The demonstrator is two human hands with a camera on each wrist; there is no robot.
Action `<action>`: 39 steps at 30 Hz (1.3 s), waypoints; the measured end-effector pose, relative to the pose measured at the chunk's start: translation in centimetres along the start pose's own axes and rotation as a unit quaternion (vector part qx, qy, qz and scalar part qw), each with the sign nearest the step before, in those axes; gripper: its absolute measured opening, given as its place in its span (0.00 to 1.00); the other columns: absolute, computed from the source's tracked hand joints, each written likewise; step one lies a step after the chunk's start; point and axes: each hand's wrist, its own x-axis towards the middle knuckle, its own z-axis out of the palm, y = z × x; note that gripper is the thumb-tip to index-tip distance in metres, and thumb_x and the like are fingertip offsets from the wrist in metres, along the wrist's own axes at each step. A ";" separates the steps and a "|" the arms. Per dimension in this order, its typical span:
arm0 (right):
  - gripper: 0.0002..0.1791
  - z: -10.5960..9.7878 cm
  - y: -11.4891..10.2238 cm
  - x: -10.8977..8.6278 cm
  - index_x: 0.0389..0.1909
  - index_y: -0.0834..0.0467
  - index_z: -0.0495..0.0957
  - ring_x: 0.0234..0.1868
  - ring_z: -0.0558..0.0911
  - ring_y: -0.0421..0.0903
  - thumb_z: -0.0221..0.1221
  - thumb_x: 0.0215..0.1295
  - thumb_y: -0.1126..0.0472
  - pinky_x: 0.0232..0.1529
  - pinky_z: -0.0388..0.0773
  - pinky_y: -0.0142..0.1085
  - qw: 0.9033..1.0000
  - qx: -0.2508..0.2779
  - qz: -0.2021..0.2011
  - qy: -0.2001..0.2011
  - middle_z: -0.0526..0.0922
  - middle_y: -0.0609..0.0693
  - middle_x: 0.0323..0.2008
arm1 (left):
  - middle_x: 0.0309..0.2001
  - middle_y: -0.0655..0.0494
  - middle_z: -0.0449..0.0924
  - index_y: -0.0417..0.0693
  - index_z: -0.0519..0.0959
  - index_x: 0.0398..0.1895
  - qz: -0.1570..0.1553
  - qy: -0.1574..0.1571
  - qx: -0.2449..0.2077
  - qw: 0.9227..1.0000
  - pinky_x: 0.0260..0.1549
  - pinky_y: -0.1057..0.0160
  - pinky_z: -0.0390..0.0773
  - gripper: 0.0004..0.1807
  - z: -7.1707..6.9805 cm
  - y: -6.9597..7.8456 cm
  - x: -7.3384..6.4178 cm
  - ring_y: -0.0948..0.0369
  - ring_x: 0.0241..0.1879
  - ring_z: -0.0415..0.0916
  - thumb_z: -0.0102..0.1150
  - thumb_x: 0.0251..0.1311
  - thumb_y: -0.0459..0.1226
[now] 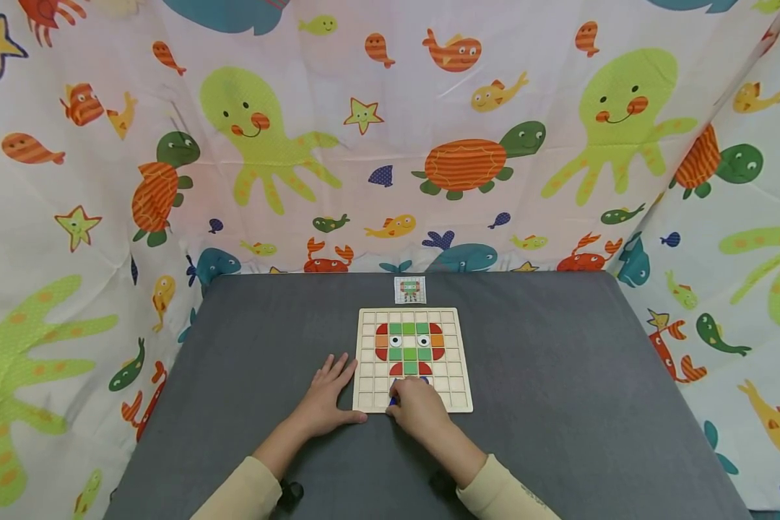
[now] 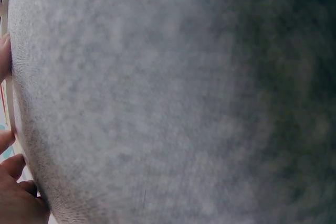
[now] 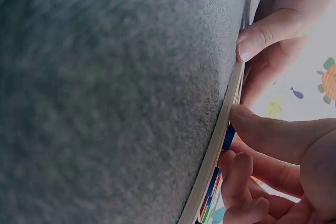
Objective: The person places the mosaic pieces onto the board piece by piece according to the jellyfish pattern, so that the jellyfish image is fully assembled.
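A square wooden grid board (image 1: 455, 396) lies on the grey table. Red, green and orange tiles (image 1: 409, 354) and two eye tiles form a figure in its cells. My right hand (image 1: 422, 410) is over the board's near edge and pinches a small blue tile (image 3: 229, 137) between thumb and finger, low against the board. Another blue tile (image 3: 212, 181) shows just beyond, in the right wrist view. My left hand (image 1: 326, 399) lies at the board's left edge with its fingers extended, thumb at the near left corner. In the left wrist view only its fingers (image 2: 13, 167) show.
A small picture card (image 1: 410, 290) with a similar coloured figure lies behind the board. The grey cloth-covered table (image 1: 546, 375) extends to both sides. Behind it hangs a curtain (image 1: 390, 144) printed with sea animals.
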 end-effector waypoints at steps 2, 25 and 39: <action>0.10 0.1 0.0 0.0 0.32 0.57 0.87 0.27 0.76 0.42 0.76 0.52 0.58 0.31 0.78 0.39 1.000 0.004 0.001 0.005 0.81 0.46 0.26 | 0.82 0.51 0.47 0.54 0.55 0.81 -0.004 -0.002 0.001 1.000 0.76 0.39 0.46 0.61 0.1 -0.1 0.0 0.46 0.81 0.35 0.77 0.45 0.60; 0.07 0.3 -0.3 0.2 0.28 0.57 0.85 0.26 0.76 0.43 0.75 0.53 0.61 0.31 0.77 0.40 0.999 0.017 0.023 0.019 0.80 0.46 0.24 | 0.81 0.50 0.48 0.53 0.56 0.81 0.005 0.002 0.000 1.000 0.76 0.37 0.47 0.61 0.3 -0.2 -0.1 0.44 0.81 0.36 0.77 0.45 0.60; 0.07 -0.5 -0.3 0.0 0.27 0.56 0.84 0.21 0.71 0.41 0.74 0.54 0.61 0.24 0.70 0.35 0.999 0.033 0.032 0.023 0.74 0.42 0.18 | 0.81 0.48 0.48 0.51 0.57 0.80 0.006 0.002 -0.008 1.000 0.75 0.36 0.46 0.60 0.1 0.0 0.1 0.43 0.81 0.36 0.78 0.45 0.58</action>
